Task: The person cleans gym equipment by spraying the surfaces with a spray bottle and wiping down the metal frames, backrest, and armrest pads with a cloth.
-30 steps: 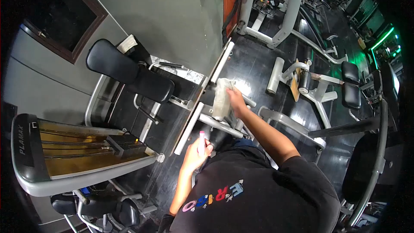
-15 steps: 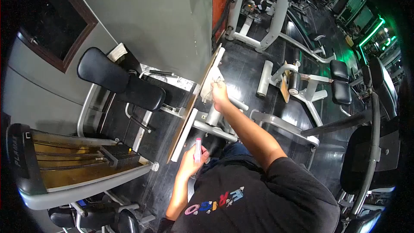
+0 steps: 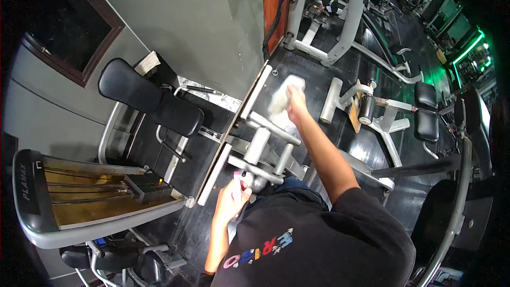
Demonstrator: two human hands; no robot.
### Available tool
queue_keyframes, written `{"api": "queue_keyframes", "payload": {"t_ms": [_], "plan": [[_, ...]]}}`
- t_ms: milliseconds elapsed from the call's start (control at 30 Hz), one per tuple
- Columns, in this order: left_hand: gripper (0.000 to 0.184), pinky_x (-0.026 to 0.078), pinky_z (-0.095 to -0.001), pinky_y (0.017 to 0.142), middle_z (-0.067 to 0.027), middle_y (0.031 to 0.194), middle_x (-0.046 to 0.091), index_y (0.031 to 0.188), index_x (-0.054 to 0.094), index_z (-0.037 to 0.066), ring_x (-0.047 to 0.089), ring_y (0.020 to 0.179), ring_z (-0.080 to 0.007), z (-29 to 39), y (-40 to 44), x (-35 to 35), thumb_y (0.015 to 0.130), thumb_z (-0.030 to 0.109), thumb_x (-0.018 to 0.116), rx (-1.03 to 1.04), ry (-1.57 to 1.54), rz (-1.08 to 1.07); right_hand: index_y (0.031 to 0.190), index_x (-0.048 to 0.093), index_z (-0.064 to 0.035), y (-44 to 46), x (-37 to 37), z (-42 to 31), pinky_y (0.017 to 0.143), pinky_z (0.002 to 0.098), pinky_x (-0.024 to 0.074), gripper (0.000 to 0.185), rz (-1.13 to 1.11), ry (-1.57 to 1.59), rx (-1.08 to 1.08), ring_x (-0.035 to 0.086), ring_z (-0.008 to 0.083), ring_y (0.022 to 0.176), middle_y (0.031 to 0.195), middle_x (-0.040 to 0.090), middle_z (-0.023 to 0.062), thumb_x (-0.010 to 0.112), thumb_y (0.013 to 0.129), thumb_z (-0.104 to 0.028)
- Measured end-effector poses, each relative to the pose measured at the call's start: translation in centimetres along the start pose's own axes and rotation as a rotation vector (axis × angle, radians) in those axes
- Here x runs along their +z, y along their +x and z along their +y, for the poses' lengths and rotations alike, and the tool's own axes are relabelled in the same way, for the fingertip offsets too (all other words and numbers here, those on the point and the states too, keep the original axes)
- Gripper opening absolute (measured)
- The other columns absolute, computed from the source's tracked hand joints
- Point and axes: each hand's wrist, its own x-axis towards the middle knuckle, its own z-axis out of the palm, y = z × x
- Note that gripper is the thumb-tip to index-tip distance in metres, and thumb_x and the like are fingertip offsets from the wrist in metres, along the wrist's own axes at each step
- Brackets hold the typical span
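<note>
My left hand (image 3: 228, 203) is closed around a slim pink-and-white container (image 3: 237, 182), held low near my waist beside the grey frame. Its exact kind I cannot make out. In my right hand (image 3: 297, 105), stretched forward, is a whitish cloth (image 3: 282, 93), smeared by motion and hanging over the dark floor. The cloth is apart from the gym machine frame (image 3: 257, 146), whose grey tubes stand between my hands. A thin wooden board (image 3: 226, 141) seen edge-on runs along the left side of that frame.
At left are a padded black seat (image 3: 178, 112) and a weight-stack machine (image 3: 42, 196). A grey wall (image 3: 186, 26) rises ahead. A bench with black pads (image 3: 425, 110) and a tall grey rack (image 3: 348, 21) stand to the right on dark flooring (image 3: 372, 138).
My right hand has lifted the cloth off the far end of the frame and swung it right. My left hand has shifted slightly left and turned the container. The view has moved slightly.
</note>
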Motion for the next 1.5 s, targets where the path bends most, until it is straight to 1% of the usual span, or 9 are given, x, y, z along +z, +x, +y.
{"api": "queue_keyframes", "payload": {"t_ms": [133,167,267,400,667,867,1167,1233,1500], "plan": [[0.027,0.052,-0.0298,0.061,-0.0054,0.072,0.062,0.097,0.057,0.001,0.067,0.066,-0.0146,0.4,-1.3,1.3,0.087,0.023,0.069,0.018,0.093,0.119,0.126,0.051,-0.0002,4.1,6.6,-0.7,0.086,0.0376,0.0481,0.041,-0.102,-0.21,-0.098,0.06,0.0229,0.094,0.116,0.06,0.0107,0.057,0.091,-0.019],[0.029,0.052,-0.0297,0.06,-0.0053,0.073,0.061,0.098,0.058,0.001,0.067,0.066,-0.0159,-0.3,-1.9,1.7,0.088,0.026,0.069,-0.005,0.064,0.158,0.12,0.05,0.0014,3.4,8.0,0.6,0.07,0.0368,0.0501,0.032,-0.054,-0.375,-0.135,0.061,0.0181,0.078,0.091,0.062,0.0132,0.054,0.092,-0.014],[0.022,0.05,-0.0301,0.062,-0.0074,0.07,0.064,0.094,0.06,0.002,0.064,0.065,-0.0153,0.8,-3.1,2.4,0.082,0.018,0.071,-0.172,-0.088,0.269,0.108,0.053,0.0048,-1.0,7.2,2.0,0.075,0.0493,0.0501,0.033,-0.117,-0.506,-0.2,0.064,0.046,0.092,0.093,0.064,0.0319,0.053,0.092,-0.024],[0.023,0.05,-0.0297,0.06,-0.007,0.07,0.065,0.094,0.059,0.002,0.065,0.063,-0.0155,0.9,-3.5,3.2,0.084,0.019,0.07,-0.255,-0.094,0.298,0.119,0.057,0.0002,-9.0,3.9,3.2,0.089,0.0341,0.047,0.029,-0.473,-0.442,0.007,0.061,0.0184,0.101,0.106,0.066,0.0116,0.054,0.094,-0.014],[0.033,0.052,-0.0311,0.061,-0.0075,0.071,0.064,0.094,0.059,0.001,0.068,0.066,-0.0177,3.8,0.3,3.9,0.084,0.029,0.072,-0.228,-0.037,0.295,0.114,0.059,-0.0048,2.1,3.4,-6.7,0.072,0.0305,0.0531,0.022,-0.383,-0.207,0.076,0.063,0.0133,0.082,0.094,0.066,0.005,0.052,0.097,-0.017],[0.03,0.052,-0.0301,0.064,-0.0087,0.074,0.065,0.095,0.059,0.002,0.068,0.071,-0.0174,3.7,0.9,6.1,0.084,0.026,0.072,-0.192,0.057,0.292,0.106,0.055,0.0019,4.1,7.6,-0.6,0.083,0.0479,0.0472,0.023,-0.366,-0.888,-0.743,0.056,0.0427,0.096,0.102,0.054,0.0236,0.054,0.085,-0.008],[0.031,0.052,-0.0306,0.063,-0.0066,0.078,0.061,0.097,0.056,0.0,0.07,0.069,-0.0182,4.4,1.1,8.8,0.087,0.026,0.069,-0.294,-0.036,0.256,0.113,0.054,-0.0019,-5.0,4.4,2.5,0.083,0.0411,0.0498,0.024,-1.009,-0.516,-0.282,0.061,0.0302,0.096,0.11,0.058,0.0174,0.052,0.089,-0.005],[0.027,0.052,-0.0302,0.062,-0.0066,0.074,0.064,0.096,0.058,0.001,0.069,0.068,-0.0168,5.1,1.4,8.8,0.086,0.023,0.07,-0.303,-0.049,0.306,0.126,0.053,-0.0048,-3.8,3.1,-0.1,0.085,0.0299,0.0499,0.031,-0.958,-0.299,0.331,0.059,0.0132,0.098,0.109,0.063,0.0067,0.049,0.095,-0.007],[0.026,0.051,-0.0298,0.063,-0.0058,0.071,0.064,0.096,0.059,0.003,0.065,0.067,-0.0156,4.7,0.7,9.7,0.083,0.023,0.072,-0.317,-0.074,0.438,0.117,0.054,-0.0085,9.7,-1.1,-1.3,0.079,0.0403,0.0539,0.026,-0.279,-0.077,0.287,0.062,0.0214,0.094,0.102,0.062,0.0073,0.044,0.095,-0.016]]}}
